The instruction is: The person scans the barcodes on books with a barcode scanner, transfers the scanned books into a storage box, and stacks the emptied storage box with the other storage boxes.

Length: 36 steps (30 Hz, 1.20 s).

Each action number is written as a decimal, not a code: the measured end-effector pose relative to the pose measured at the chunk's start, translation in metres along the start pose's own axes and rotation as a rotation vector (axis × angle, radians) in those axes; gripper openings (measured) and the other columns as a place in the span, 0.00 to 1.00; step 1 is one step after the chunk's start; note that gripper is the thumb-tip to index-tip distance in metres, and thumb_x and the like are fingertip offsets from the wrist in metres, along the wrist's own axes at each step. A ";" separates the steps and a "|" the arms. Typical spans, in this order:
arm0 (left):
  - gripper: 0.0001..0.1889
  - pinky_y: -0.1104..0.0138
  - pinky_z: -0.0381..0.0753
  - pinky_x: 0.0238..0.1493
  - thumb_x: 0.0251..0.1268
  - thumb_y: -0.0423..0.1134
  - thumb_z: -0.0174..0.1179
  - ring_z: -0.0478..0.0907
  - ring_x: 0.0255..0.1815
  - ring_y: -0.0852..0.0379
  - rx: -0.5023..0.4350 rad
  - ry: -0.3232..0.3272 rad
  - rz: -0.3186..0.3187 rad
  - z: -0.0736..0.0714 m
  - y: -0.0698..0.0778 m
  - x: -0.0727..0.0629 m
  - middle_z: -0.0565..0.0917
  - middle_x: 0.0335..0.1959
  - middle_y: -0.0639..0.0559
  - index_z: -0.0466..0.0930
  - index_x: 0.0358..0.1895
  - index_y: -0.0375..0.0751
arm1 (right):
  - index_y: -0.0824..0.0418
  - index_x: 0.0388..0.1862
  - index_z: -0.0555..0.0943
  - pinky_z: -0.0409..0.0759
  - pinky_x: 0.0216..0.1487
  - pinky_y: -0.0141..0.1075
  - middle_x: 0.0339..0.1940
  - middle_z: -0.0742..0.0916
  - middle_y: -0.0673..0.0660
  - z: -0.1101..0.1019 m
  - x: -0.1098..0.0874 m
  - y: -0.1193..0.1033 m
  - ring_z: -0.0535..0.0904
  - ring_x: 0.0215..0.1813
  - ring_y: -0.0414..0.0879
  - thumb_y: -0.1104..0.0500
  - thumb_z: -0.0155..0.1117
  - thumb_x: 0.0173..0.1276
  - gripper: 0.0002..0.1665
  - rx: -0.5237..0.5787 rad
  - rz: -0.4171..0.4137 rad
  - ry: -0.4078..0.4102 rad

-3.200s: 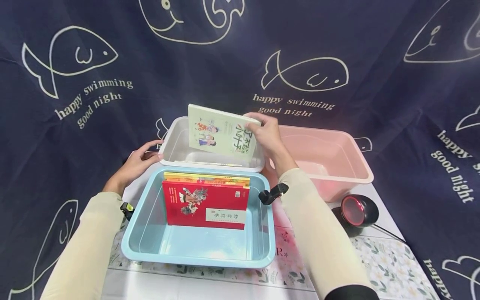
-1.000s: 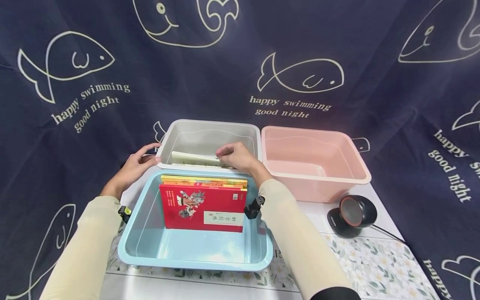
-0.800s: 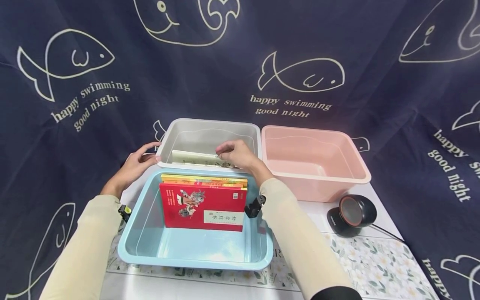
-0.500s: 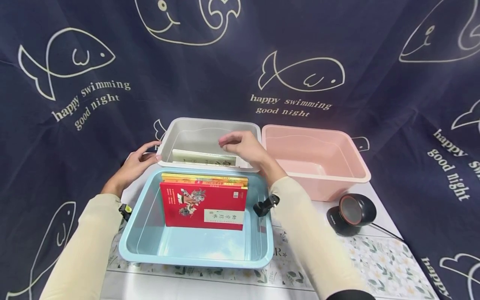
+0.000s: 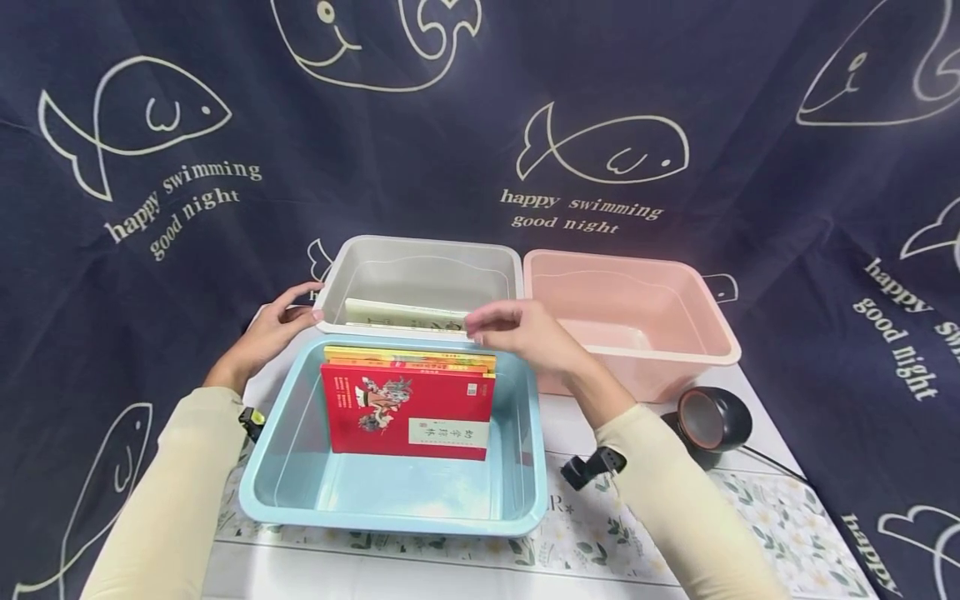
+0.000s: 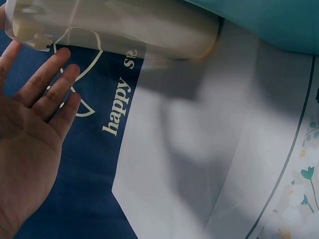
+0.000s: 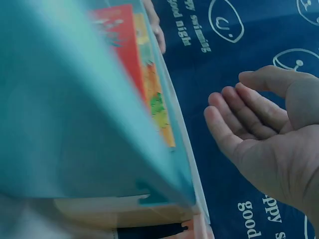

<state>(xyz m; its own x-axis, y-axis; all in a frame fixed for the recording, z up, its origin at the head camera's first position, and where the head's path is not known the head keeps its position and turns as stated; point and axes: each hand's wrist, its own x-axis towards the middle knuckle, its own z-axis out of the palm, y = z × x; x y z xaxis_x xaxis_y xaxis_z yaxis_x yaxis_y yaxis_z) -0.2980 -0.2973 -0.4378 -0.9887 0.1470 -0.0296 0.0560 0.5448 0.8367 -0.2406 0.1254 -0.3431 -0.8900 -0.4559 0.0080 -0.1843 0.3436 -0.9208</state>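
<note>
My left hand (image 5: 266, 337) touches the left rim of a light grey bin (image 5: 427, 271); in the left wrist view its fingers (image 6: 60, 84) are straight. A pale green book (image 5: 405, 315) stands inside the grey bin, along its front wall. My right hand (image 5: 536, 337) is over the bin's front right corner, holding nothing. The right wrist view shows its fingers (image 7: 244, 112) loosely bent and apart from the thumb. Nearer to me, a blue bin (image 5: 405, 492) holds an upright red book (image 5: 408, 412) with yellow and orange books (image 5: 408, 357) behind it.
A pink bin (image 5: 637, 287) stands right of the grey one. In front of it sits a black round device (image 5: 716, 418) with a cable. A dark blue fish-print curtain (image 5: 420, 167) hangs close behind the bins.
My right hand held the pale green book over the grey bin, lowered it inside and let go. Then it lifted and moved right, towards me. My left hand has stayed at the rim.
</note>
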 end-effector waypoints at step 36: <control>0.34 0.48 0.74 0.67 0.79 0.56 0.55 0.74 0.72 0.36 -0.017 0.004 0.007 0.004 0.006 -0.005 0.75 0.73 0.35 0.55 0.83 0.60 | 0.65 0.49 0.88 0.85 0.45 0.34 0.43 0.91 0.61 0.031 -0.027 0.016 0.85 0.41 0.47 0.67 0.70 0.65 0.13 -0.101 0.075 0.022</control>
<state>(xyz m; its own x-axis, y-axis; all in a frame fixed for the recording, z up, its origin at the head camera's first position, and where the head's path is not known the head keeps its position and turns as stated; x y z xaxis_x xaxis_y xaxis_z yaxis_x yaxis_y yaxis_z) -0.2927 -0.2917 -0.4346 -0.9889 0.1473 -0.0215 0.0604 0.5292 0.8463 -0.2069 0.1179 -0.3698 -0.9115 -0.4082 -0.0495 -0.1572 0.4572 -0.8754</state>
